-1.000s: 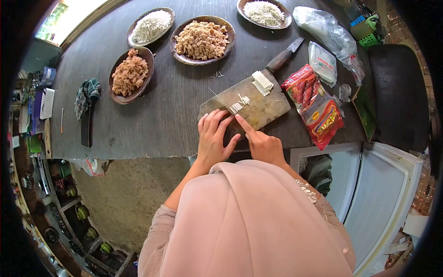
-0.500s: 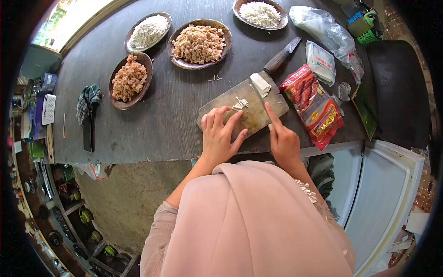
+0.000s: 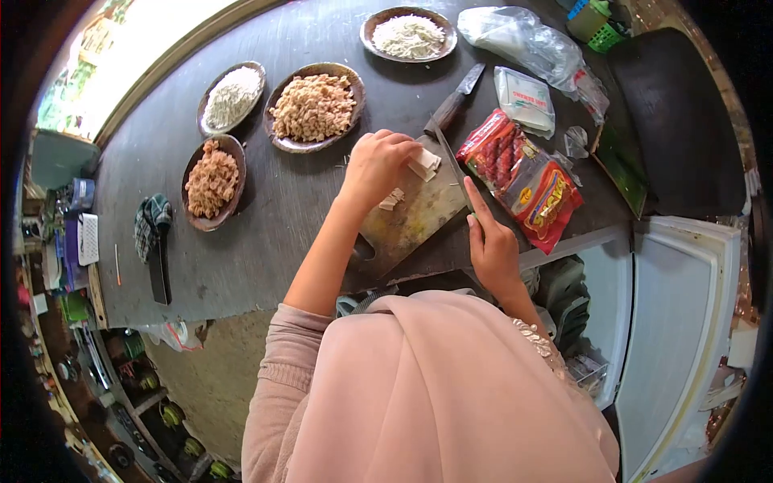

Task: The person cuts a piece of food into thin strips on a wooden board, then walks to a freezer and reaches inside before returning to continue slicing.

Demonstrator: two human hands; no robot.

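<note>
My left hand (image 3: 382, 165) is closed on a white block (image 3: 425, 163) at the far part of the cutting board (image 3: 419, 213). My right hand (image 3: 491, 241) grips a thin-bladed knife (image 3: 452, 157), index finger stretched along the blade, which stands just right of the block. Small white cut pieces (image 3: 392, 199) lie on the board below my left hand. A second knife (image 3: 459, 97) with a dark handle rests on the table beyond the board. To the right of the board lies a red sausage packet (image 3: 523, 181).
Two plates of white shreds (image 3: 233, 100) (image 3: 408, 37), a plate of tan pieces (image 3: 314, 108) and one of reddish pieces (image 3: 212, 179) stand farther off. Plastic bags (image 3: 523, 40) and a white packet (image 3: 525, 101) lie at the right. A dark cloth (image 3: 153, 216) is at the left.
My left hand has moved up from the cut pieces to the white block and closed on it. The knife blade now shows beside the block. The board has turned, and the view has shifted.
</note>
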